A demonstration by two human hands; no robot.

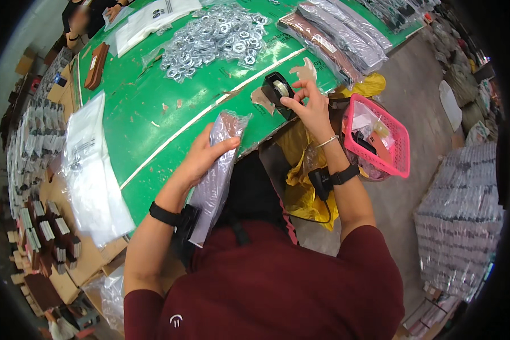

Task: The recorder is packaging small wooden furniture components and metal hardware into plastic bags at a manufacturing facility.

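The left hand [205,156] wraps round the upper part of a long plastic-wrapped package [212,190], tilted at the green surface's [153,122] near edge. It looks light, stiff and slick, best gripped across its sides. The right hand [311,107] curls beside a black tape dispenser [270,89]; whether it pinches tape, I cannot tell.

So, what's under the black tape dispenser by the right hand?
Around the tape dispenser, torn brown scraps show on the green tabletop, left and upper right. Its body covers what's directly beneath; whether they join there can't be told.
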